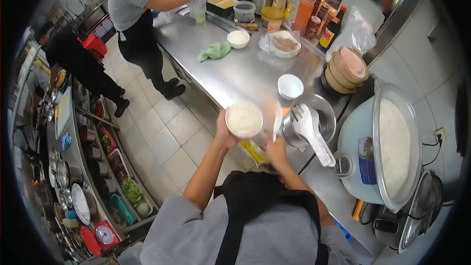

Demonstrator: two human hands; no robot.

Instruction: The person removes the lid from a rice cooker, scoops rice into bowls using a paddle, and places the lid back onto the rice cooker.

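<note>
My left hand is closed around the side of a white bowl heaped with white rice, held up near the table's front edge. In my right hand is the handle of a white rice paddle, upright and blurred, just to the right of the bowl. A metal pot stands beside that hand, with a white slotted spoon and another white utensil laid across it. Behind the pot sits a small white bowl. The large rice cooker on my right is open, filled with white rice.
On the steel table are a second bowl of rice, a green cloth, stacked brown bowls, bottles and containers. A person in a black apron works at its far left; another person bends at the left counter.
</note>
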